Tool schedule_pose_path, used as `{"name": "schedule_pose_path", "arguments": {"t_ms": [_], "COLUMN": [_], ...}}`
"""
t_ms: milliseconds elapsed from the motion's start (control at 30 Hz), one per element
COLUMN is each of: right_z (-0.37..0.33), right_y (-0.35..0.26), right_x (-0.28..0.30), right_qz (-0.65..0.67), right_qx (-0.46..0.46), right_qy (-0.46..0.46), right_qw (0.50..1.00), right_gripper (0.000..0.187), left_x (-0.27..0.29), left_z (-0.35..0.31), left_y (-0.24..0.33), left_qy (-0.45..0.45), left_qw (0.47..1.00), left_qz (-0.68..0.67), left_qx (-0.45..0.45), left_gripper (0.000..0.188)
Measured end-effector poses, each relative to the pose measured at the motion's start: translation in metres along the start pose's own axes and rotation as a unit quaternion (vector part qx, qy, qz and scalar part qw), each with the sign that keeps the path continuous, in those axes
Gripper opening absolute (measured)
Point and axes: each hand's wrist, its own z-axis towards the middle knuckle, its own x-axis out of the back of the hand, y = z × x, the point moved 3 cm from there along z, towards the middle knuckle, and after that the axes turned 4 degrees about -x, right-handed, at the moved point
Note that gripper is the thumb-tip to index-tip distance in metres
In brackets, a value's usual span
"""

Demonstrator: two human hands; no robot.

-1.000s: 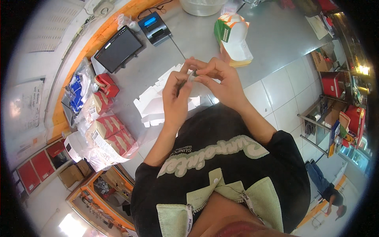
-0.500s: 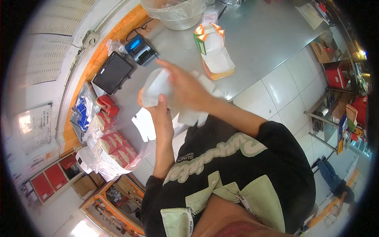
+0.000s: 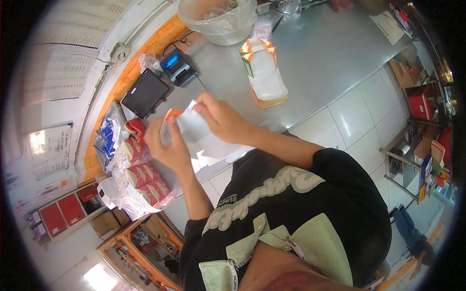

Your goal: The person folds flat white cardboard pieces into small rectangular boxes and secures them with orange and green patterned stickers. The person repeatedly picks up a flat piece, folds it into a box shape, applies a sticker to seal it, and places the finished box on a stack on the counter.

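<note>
In front of my chest I hold a paper food carton (image 3: 196,133), white inside with an orange printed edge, and it is partly unfolded. My left hand (image 3: 167,145) grips its left side, the thumb lying on the inner face. My right hand (image 3: 221,121) pinches the carton's upper right edge between thumb and fingers. Its lower part, with white flaps, hangs over the edge of the steel table and is partly hidden by my hands. Farther off to the right lies a stack of similar cartons (image 3: 269,80), white with orange and green printed ends.
On the steel table (image 3: 320,53) stand a black tablet (image 3: 144,92), a small printer (image 3: 178,68) and a clear basin lined with plastic (image 3: 218,24). Plastic-wrapped red and brown packs (image 3: 145,184) sit at the left. A person (image 3: 412,233) is in the background at the right.
The right hand has moved off the carton's middle to its upper edge, and the left hand has shifted left. The carton is now spread wider, showing its orange edge.
</note>
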Motion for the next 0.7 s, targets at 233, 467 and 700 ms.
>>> {"name": "schedule_pose_path", "arguments": {"t_ms": [233,467,700], "right_z": [0.009,0.005,0.000], "right_y": [-0.009,-0.033,-0.042], "right_x": [0.037,0.034,0.017], "right_qz": [0.110,0.325,0.363], "right_qx": [-0.056,-0.030,0.016], "right_qy": [0.012,-0.045,-0.021], "right_qw": [0.992,0.944,0.931], "right_gripper": [0.016,0.008,0.006], "left_x": [0.004,0.003,-0.017], "left_z": [0.003,0.003,-0.007], "left_y": [0.019,0.017,0.034], "left_qy": [-0.140,-0.110,-0.077], "left_qw": [0.906,0.863,0.892], "left_qz": [-0.313,-0.406,-0.355], "left_qx": [0.249,0.280,0.270], "left_gripper": [0.025,0.018,0.012]}}
